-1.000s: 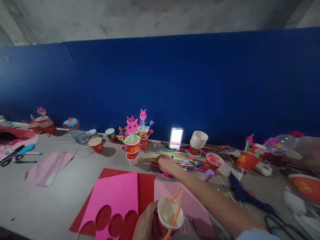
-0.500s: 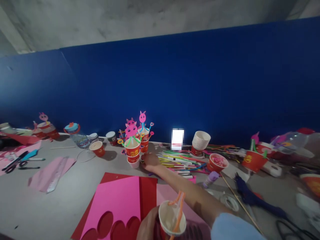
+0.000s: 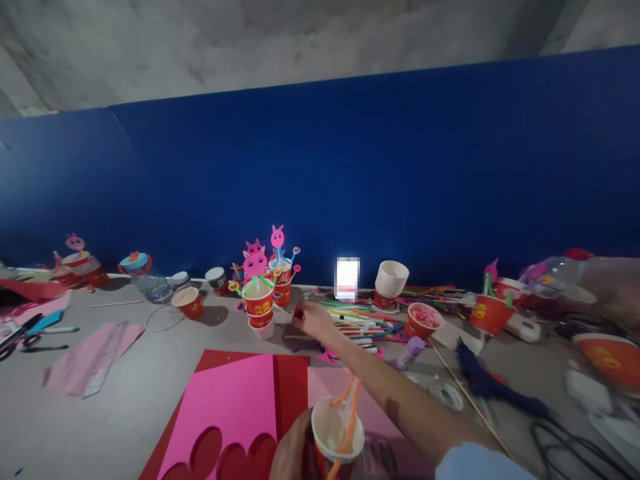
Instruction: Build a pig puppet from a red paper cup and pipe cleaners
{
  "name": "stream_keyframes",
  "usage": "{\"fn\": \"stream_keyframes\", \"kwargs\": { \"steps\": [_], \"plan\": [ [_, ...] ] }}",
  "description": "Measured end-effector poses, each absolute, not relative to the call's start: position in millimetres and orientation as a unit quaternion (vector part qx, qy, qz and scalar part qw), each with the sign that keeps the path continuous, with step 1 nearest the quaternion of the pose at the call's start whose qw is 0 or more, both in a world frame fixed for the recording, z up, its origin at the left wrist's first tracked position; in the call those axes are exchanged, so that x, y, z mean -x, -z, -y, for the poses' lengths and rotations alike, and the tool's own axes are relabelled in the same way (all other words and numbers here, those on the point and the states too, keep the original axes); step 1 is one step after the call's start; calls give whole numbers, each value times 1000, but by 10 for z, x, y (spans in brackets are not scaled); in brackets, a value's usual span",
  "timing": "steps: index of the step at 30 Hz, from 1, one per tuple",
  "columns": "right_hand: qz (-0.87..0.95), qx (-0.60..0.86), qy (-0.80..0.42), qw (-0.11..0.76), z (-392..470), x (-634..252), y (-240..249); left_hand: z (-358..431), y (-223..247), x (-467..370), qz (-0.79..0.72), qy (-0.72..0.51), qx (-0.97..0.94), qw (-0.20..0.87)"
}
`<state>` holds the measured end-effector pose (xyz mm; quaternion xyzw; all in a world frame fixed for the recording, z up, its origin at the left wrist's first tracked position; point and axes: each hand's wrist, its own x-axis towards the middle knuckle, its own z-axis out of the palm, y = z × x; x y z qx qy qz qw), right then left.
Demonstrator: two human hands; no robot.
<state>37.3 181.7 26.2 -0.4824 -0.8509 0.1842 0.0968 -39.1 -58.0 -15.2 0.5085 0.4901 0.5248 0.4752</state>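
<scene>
My left hand [image 3: 293, 448] is wrapped round a red paper cup [image 3: 338, 430] low in the view, with orange pipe cleaners [image 3: 350, 420] standing in it. My right hand [image 3: 311, 320] reaches across the table, its fingers curled together beside the left end of a pile of coloured pens and sticks [image 3: 365, 321]. Whatever its fingers hold, if anything, is too small to make out. Just left of it stand stacked red cups [image 3: 260, 307] topped with a pink paper animal face [image 3: 255, 261].
Pink and red paper sheets [image 3: 235, 393] lie in front. To the right are a stack of white cups [image 3: 392, 279], a cup of pink pieces [image 3: 424, 320], a purple glue stick [image 3: 411, 352], tape [image 3: 446, 395] and a blue glue gun [image 3: 500, 387]. A bottle [image 3: 145, 277] stands left.
My right hand has drawn back slightly to the right, away from the stacked cups. My left hand still holds its cup. The whole view has shifted a little.
</scene>
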Motion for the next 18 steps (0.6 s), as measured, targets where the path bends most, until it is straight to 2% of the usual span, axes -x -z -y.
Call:
{"fn": "stream_keyframes", "kwargs": {
  "steps": [8,13,18],
  "plan": [
    [782,510,-292,210,-1615,-989,-295,592,335,358,-494,-553,-569,356],
    [737,493,-383,260,-1266,-1412,-186,659,435,372,-483,-626,-470,393],
    [738,474,-413,246,-709,-1871,-229,591,366,466,-474,-664,-321,482]
  ]
}}
